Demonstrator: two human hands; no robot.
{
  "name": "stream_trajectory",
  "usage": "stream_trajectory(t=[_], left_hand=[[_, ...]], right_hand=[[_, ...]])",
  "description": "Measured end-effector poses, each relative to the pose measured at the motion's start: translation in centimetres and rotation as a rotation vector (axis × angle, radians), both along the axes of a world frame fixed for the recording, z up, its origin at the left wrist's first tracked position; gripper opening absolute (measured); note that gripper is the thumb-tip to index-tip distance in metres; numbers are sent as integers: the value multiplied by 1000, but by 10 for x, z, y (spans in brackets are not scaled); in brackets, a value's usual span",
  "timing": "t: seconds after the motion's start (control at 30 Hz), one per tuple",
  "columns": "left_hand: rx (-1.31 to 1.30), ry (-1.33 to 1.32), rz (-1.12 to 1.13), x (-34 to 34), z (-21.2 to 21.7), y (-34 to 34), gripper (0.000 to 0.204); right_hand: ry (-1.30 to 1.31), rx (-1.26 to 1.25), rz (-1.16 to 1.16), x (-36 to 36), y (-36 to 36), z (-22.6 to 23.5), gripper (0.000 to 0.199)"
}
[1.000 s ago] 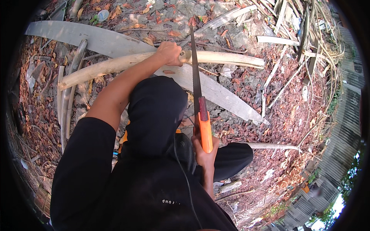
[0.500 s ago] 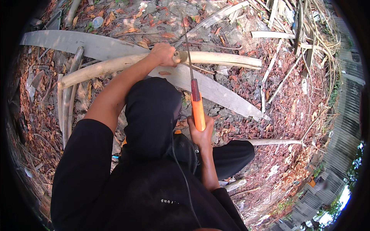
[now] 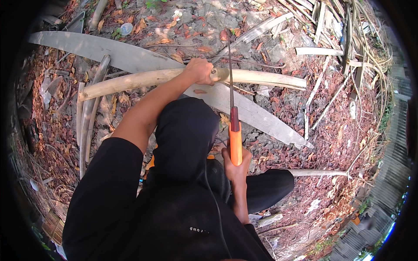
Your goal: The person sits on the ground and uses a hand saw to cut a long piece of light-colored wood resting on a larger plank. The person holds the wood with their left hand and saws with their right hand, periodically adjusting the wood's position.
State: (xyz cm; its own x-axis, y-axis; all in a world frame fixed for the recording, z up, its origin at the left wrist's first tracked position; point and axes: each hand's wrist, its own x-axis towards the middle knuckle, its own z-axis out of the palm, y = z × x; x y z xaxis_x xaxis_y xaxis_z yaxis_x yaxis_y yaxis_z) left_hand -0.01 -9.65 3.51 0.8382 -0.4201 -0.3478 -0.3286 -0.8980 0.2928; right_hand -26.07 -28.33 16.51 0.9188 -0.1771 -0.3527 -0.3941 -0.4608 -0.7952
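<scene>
A curved, pale wooden branch (image 3: 139,80) lies across a long weathered board. My left hand (image 3: 200,71) is closed around the branch near its middle, beside a stubby knot. Just right of that grip, the thin dark blade of a handsaw (image 3: 231,80) crosses the wood, its tip reaching beyond the far side. My right hand (image 3: 237,166) is wrapped round the saw's orange handle (image 3: 235,145), close to my body. How deep the blade sits in the wood cannot be made out.
The grey board (image 3: 257,115) slants beneath the branch. Upright-looking sticks (image 3: 92,111) lie at its left end. A heap of split wood (image 3: 344,30) is at the far right, with corrugated sheets (image 3: 387,174) along the right edge. Dry leaves cover the ground.
The whole view has shifted, with everything appearing lower and further right. Relative to the branch, the saw has come back slightly toward me. My left hand keeps its hold.
</scene>
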Motion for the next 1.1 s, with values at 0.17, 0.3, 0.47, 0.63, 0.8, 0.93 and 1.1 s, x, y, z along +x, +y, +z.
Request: stream_trajectory(t=[0.17,0.3,0.47,0.63,0.8,0.93,1.1], left_hand=[[-9,18,-26,-3,-1,-6,54],[20,37,-21,-4,3,-8,57],[28,50,-44,0,4,-4,56],[30,50,-28,-1,2,-8,56],[46,29,-20,1,10,-5,55],[-13,12,-7,-4,6,-5,54],[-7,55,14,-4,5,-9,55]], right_hand=[[-53,98,-32,-67,-19,16,14],[-28,12,11,9,-18,-19,15],[-10,57,0,-54,-25,15,14],[47,211,-126,-57,-24,10,12],[110,171,-89,-28,-15,11,12],[72,220,-121,-72,-14,21,12],[28,98,-50,-28,-16,1,13]])
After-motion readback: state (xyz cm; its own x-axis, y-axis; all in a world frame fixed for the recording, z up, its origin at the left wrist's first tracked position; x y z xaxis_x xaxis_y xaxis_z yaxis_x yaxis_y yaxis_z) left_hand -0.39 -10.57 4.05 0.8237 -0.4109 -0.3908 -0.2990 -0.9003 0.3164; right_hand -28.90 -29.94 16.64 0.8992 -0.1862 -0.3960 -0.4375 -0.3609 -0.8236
